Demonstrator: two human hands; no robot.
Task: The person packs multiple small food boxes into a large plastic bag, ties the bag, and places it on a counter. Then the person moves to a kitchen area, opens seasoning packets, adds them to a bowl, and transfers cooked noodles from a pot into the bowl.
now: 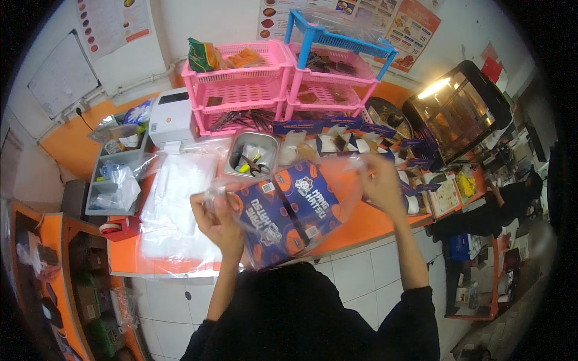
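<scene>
Box, blue and orange, right up front in a clear bag, over the near edge of the orange counter! Behind it, the pink rack; to its left, a pile of white plastic. Left hand has its fingers gripping the bag's left side, and right hand, fingers pinched on the bag's upper right corner! Metal tub just beyond the box, red tape dispenser out left.

The top worn is black and apparently plain, its sleeves leaving the forearms bare.
</scene>
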